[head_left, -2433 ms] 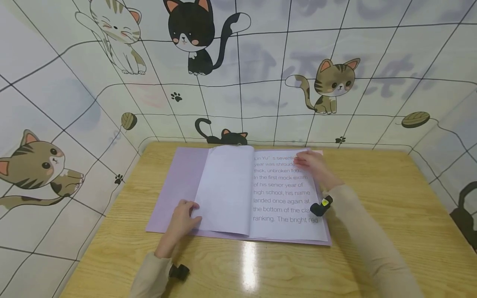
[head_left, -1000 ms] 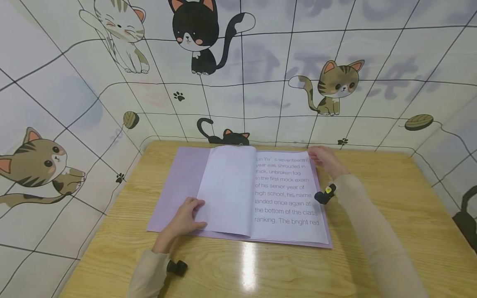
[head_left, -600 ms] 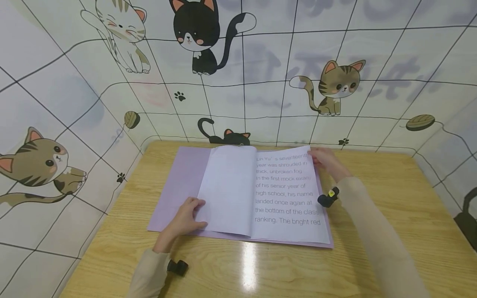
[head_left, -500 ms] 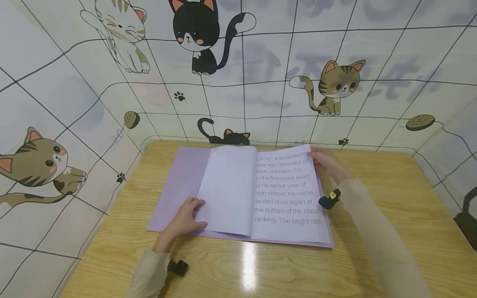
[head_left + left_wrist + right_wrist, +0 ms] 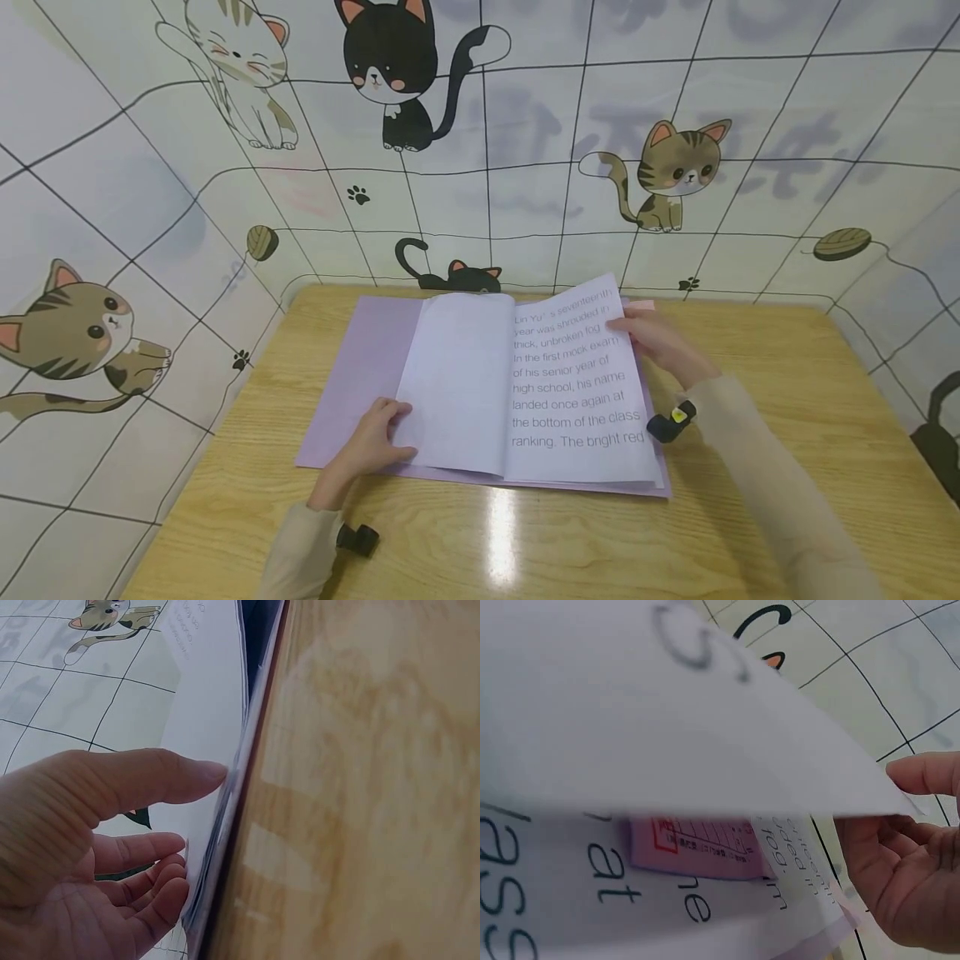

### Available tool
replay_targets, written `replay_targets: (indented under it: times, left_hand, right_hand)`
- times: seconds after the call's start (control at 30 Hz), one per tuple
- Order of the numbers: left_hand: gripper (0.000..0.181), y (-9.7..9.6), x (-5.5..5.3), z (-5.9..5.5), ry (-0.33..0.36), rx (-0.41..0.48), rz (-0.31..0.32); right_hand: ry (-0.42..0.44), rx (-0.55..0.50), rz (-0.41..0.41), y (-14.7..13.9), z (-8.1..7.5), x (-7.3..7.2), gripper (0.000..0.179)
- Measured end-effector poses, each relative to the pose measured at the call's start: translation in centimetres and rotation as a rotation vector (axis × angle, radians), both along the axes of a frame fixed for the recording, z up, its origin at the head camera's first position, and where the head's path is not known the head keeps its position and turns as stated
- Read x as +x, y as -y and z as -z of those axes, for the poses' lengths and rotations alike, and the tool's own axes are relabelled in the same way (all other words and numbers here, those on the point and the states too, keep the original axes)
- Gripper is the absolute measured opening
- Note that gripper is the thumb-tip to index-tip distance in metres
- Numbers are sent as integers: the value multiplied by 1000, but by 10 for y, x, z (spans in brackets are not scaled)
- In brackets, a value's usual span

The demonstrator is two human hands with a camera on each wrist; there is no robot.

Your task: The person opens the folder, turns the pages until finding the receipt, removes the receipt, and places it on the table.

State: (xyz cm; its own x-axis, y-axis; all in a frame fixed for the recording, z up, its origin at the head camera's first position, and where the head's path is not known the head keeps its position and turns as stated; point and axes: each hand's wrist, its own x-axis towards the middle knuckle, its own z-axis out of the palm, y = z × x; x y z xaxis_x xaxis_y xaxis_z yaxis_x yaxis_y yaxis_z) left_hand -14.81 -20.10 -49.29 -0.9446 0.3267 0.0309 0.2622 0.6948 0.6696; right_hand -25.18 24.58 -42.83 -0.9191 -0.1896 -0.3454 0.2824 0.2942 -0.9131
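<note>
A book with a lilac cover [image 5: 360, 367] lies spread on the table. My left hand [image 5: 371, 437] rests at the lower left of the blank left page [image 5: 457, 383], thumb and fingertips touching it near the edge. My right hand [image 5: 663, 337] pinches the upper right edge of the printed page [image 5: 570, 367] between thumb and fingers. That page is raised at its top corner and bends up from the spine. Beneath it, the right wrist view shows a pink paper slip [image 5: 697, 844] with a red stamp, lying on another printed page; part of the slip is hidden.
The wooden table [image 5: 787, 417] extends on both sides of the book and in front of it. Behind stands a wall covering [image 5: 525, 192] with cartoon cats and grid lines. Black wrist cameras sit on both sleeves.
My right hand first moved from the page top to its right edge. Since then it has pinched that edge and raised the corner. My left hand has stayed almost still.
</note>
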Motion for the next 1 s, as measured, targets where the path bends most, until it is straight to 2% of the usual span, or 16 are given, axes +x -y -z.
replay_targets:
  times: [0.17, 0.4, 0.67, 1.0]
  left_hand:
    - [61, 1, 0, 1, -3, 2, 0]
    - [60, 1, 1, 1, -8, 12, 2]
    - [59, 0, 2, 1, -17, 15, -4]
    - [59, 0, 1, 1, -11, 7, 2]
  right_hand:
    - [6, -82, -52, 10, -1, 9, 47]
    - [59, -141, -64, 24, -6, 22, 47]
    - [106, -274, -118, 43, -12, 32, 44]
    - [68, -331, -132, 78, -22, 38, 49]
